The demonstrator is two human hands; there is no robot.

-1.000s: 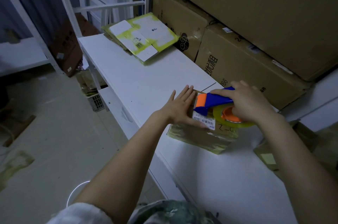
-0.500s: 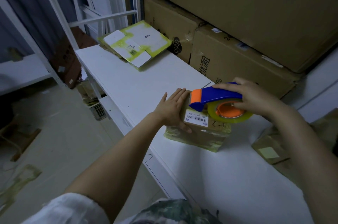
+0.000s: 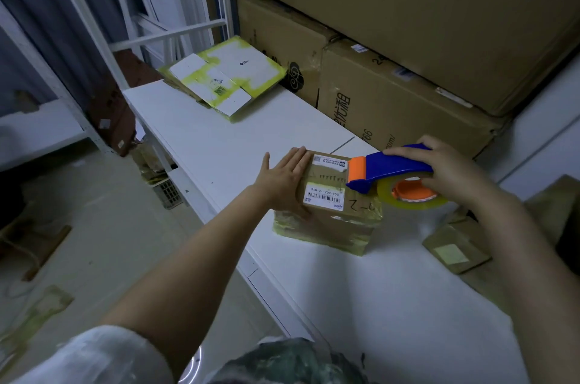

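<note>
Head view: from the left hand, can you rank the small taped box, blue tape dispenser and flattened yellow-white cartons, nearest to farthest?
1. Small taped box: touching, under the left hand.
2. Blue tape dispenser: just right, held by the right hand.
3. Flattened yellow-white cartons: far end of the table.

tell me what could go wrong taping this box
The orange end of the tape dispenser sits close to the left hand lying flat on the box, so fingers might get nicked. Tape could cover the barcode label. The box stands near the table edge and may slide.
</note>
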